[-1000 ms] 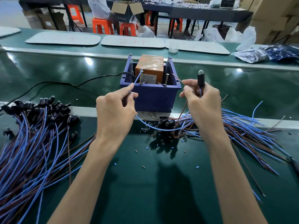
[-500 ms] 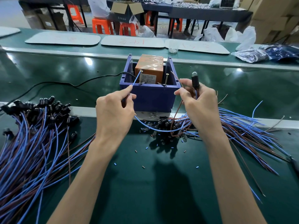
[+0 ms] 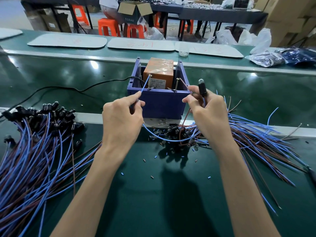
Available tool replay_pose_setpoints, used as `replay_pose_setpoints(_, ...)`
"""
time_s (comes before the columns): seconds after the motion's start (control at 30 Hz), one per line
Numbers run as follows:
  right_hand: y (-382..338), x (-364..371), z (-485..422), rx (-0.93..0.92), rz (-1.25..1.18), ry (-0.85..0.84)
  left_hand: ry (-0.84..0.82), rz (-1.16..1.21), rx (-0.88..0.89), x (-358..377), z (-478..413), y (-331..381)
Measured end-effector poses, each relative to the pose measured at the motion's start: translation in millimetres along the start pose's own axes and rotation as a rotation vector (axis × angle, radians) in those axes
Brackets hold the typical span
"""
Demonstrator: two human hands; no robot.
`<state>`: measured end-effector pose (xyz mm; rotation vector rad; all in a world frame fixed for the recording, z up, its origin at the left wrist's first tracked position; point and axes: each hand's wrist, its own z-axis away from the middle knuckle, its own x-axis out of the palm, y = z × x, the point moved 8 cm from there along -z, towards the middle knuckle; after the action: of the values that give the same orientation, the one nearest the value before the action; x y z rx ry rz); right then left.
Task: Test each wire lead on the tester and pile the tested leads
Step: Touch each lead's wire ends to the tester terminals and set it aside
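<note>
**Both hands hold one lead at the tester**

On the bare green table (image 3: 171, 194), closest to the viewer, lie small cut bits of blue and brown insulation. A large heap of leads (image 3: 34, 151) spreads over the left side, with its black lamp ends together at the far edge. A second heap (image 3: 256, 134) fans out to the right, and its black ends lie between the two wrists.

The left hand (image 3: 121, 120) pinches a blue wire (image 3: 145, 83) between thumb and forefinger, and the other fingers are curled under. The wire rises to the head of the left screw (image 3: 150, 82). The right hand (image 3: 208, 115) pinches a brown wire (image 3: 185, 83) between thumb and forefinger. The tip is just beside the right screw (image 3: 177, 84), but I cannot tell if they touch. The black lamp holder (image 3: 202, 88) of this lead stands upright out of the same hand.

Both screws stand at the front wall of a blue bin (image 3: 159, 103), which holds an orange box (image 3: 159, 69). A black cable (image 3: 82, 89) runs from the bin to the left.

Further back there are white boards (image 3: 142, 45), plastic bags (image 3: 266, 59) and orange stools (image 3: 107, 27).
</note>
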<state>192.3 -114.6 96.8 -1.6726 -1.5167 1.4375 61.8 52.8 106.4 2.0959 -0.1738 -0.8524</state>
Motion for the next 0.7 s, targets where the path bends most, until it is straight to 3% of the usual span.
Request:
replay_pose_setpoints(0.27,7.7,6.7,-2.2,-0.002,0.09,-0.034,-0.007,0.006,0.001,1.9,-0.2,0.7)
replay_pose_setpoints(0.7,11.7,8.7,-2.3,0.004,0.041,-0.031,-0.016,0.005,-0.006,3.6,-0.7,-1.0)
